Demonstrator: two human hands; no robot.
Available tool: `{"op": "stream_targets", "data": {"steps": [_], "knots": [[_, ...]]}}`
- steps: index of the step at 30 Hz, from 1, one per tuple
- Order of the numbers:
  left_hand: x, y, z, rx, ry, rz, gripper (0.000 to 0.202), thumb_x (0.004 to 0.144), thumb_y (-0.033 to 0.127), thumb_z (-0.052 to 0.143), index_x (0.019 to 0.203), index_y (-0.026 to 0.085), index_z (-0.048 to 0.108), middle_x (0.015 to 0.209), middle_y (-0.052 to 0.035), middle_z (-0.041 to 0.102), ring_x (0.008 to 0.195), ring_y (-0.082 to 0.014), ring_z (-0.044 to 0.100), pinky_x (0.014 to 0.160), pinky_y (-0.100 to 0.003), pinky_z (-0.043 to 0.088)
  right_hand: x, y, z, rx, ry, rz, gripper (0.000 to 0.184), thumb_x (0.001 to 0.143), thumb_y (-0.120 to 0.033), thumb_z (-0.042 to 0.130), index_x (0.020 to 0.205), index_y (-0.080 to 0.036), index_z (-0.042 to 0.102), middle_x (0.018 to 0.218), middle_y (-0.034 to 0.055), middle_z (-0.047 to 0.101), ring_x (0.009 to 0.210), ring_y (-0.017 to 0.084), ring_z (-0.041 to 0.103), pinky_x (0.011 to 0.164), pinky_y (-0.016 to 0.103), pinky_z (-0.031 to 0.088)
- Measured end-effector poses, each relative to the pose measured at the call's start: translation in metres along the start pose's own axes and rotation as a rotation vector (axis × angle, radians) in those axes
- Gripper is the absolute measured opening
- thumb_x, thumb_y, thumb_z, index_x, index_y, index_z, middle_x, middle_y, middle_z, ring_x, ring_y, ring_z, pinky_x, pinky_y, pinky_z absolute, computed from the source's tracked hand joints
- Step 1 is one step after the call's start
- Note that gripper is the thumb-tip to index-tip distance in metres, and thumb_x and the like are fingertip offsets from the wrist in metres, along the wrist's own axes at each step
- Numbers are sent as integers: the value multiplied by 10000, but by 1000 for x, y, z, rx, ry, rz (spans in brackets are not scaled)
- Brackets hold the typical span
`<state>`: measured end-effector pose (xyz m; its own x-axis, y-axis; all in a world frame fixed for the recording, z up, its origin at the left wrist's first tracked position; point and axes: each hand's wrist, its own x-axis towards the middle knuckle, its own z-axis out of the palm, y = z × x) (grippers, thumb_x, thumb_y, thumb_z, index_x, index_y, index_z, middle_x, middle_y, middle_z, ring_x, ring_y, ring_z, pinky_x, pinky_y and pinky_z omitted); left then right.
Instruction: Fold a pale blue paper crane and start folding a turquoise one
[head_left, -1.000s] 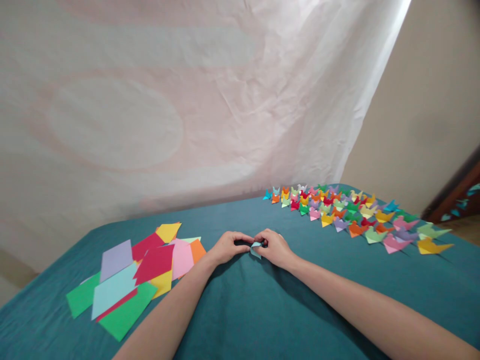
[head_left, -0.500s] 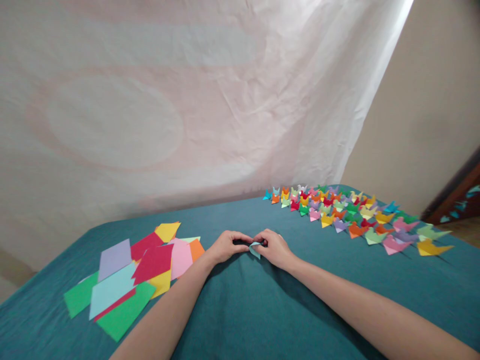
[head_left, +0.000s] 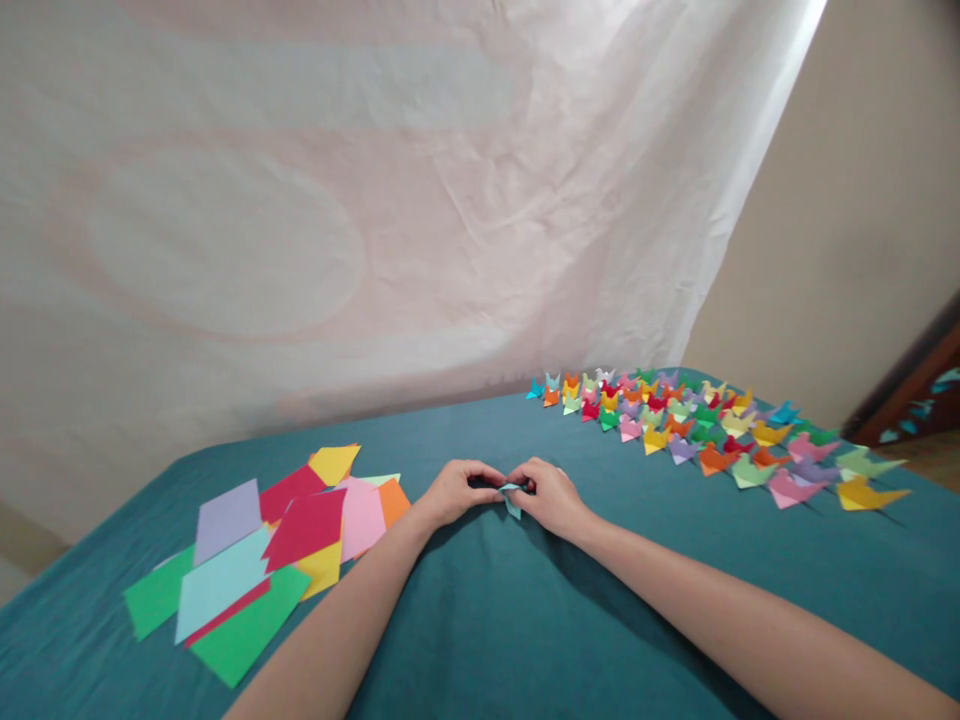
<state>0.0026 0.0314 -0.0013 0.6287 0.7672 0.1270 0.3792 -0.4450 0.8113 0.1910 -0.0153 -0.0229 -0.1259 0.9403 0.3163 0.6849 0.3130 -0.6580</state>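
Note:
My left hand (head_left: 459, 490) and my right hand (head_left: 551, 493) meet at the middle of a teal cloth-covered table (head_left: 487, 620). Both pinch a small light blue folded paper (head_left: 512, 498) between their fingertips, just above the cloth. Most of the paper is hidden by my fingers; only a pointed lower tip shows.
A loose pile of coloured paper squares (head_left: 262, 550) lies on the left. Several rows of small folded paper birds (head_left: 697, 425) stand at the right, toward the far edge. A creased pale sheet (head_left: 375, 200) hangs behind the table.
My hands stay in place. The visible tip of the blue paper has grown smaller as my fingers close over it.

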Motion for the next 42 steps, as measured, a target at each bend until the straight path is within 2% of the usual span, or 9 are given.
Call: {"op": "stream_targets", "data": {"steps": [10,24,30,34,42], "knots": [[0,2,6,8,50,-25,258,687,286,696,897,137,707,847,-47,706,782,-172,631,733,-247,479,1,3,-2,32,-52,-37,127,762,-224,618,864,-215,692,785,10,599,681,127,536,641,230,387],[0,6,17,76,150,-65,211,687,281,679,843,141,698,807,-40,702,766,-169,629,711,-247,472,1,11,-13,144,-166,-194,262,779,-128,585,1002,-217,692,828,27,613,706,130,546,648,225,422],[-1,2,18,102,155,-37,200,694,261,677,858,150,695,831,-34,698,787,-167,629,738,-248,473,-1,12,-12,183,-106,-137,245,796,-133,551,974,-209,700,782,25,634,686,139,561,636,238,426],[-1,1,19,131,147,1,249,694,254,683,928,172,703,855,-30,683,810,-167,620,757,-248,464,-2,12,-7,256,-47,-96,188,788,-155,549,927,-190,671,827,25,667,718,148,596,678,256,450],[-2,2,18,204,118,60,231,722,301,673,937,236,723,825,-12,657,810,-165,592,767,-250,440,-11,2,-6,239,-16,-76,110,759,-177,543,868,-183,550,711,-17,611,619,123,572,568,219,430]]}}
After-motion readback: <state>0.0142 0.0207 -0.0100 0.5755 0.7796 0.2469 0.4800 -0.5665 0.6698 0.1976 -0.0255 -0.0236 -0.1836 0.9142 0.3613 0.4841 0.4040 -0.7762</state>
